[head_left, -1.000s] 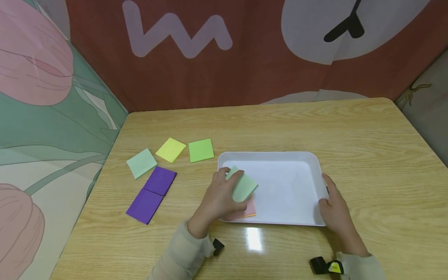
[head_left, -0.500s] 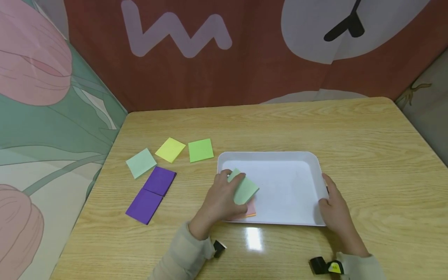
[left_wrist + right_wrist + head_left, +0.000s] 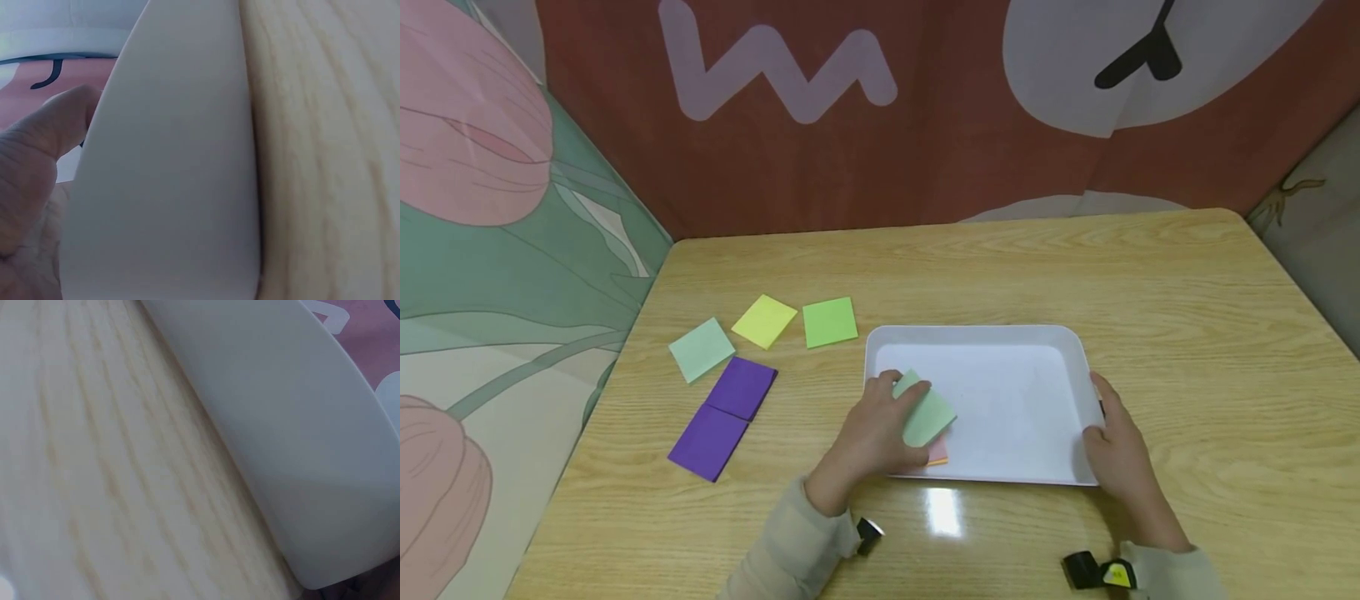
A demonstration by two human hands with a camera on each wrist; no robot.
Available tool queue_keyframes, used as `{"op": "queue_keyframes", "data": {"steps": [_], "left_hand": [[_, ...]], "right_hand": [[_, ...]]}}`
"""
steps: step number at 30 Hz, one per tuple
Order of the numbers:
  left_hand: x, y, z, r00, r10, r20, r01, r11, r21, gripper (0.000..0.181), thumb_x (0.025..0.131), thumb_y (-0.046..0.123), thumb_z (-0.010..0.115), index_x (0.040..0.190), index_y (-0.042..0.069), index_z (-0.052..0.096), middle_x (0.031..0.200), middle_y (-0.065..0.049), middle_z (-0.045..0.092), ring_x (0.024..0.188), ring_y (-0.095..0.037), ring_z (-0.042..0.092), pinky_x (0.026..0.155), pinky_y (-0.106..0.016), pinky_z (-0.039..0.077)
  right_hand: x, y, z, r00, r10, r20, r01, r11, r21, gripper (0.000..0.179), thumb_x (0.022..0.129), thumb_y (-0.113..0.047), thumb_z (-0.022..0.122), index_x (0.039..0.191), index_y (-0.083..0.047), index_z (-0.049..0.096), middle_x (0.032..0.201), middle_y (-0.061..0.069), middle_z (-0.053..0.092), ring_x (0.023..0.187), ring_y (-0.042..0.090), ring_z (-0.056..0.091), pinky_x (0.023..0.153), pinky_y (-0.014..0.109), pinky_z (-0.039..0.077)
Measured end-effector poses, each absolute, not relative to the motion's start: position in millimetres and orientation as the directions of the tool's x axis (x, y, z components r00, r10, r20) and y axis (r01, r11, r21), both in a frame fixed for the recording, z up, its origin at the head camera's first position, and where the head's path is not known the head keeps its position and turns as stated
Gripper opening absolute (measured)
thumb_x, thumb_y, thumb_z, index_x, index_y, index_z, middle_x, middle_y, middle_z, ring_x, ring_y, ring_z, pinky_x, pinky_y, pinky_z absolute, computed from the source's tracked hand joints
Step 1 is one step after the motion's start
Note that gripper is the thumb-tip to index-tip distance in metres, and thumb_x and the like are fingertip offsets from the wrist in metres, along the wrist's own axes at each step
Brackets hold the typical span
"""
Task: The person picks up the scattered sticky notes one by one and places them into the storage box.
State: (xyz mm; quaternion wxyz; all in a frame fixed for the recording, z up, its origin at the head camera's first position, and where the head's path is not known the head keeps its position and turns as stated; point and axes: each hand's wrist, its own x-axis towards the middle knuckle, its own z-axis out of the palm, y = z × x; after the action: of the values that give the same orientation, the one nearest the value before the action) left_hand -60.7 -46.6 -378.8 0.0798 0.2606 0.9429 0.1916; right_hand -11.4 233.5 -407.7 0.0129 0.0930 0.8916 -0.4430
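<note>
My left hand grips a pale green pad of sticky notes above the left end of a white tray. Beneath that pad, a pink pad with an orange edge lies in the tray's near left corner, partly covered by the hand. At the tray's right side, my right hand holds the rim, thumb on the near side of the wall. In the left wrist view the tray wall hides most of the left hand and all of the pad. The right wrist view shows mostly the tray's outer wall.
Left of the tray on the wooden table lie a lime green square pad, a yellow one, a mint one and two purple ones set edge to edge. A patterned cloth backdrop rises behind the table.
My left hand has sunk slightly toward the near side of the tray with the pale green pad, covering more of the pink one. The right hand stays on the rim.
</note>
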Motion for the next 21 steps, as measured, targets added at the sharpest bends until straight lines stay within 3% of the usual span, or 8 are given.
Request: {"op": "queue_keyframes", "data": {"steps": [21], "left_hand": [[-59.3,-45.4,-384.3,-0.807,0.578,-0.119,0.506,0.782,0.364,0.07,0.058,0.036,0.071,0.123,0.023,0.048,0.119,-0.011,0.037,0.098,-0.021,0.036,0.065,-0.025,0.036]], "right_hand": [[-12.0,234.1,-408.3,-0.981,0.159,-0.114,0.187,0.59,-0.785,0.064,0.078,0.006,0.026,0.138,-0.005,0.007,0.132,0.032,0.019,0.115,0.048,0.023,0.084,0.06,0.023]]}}
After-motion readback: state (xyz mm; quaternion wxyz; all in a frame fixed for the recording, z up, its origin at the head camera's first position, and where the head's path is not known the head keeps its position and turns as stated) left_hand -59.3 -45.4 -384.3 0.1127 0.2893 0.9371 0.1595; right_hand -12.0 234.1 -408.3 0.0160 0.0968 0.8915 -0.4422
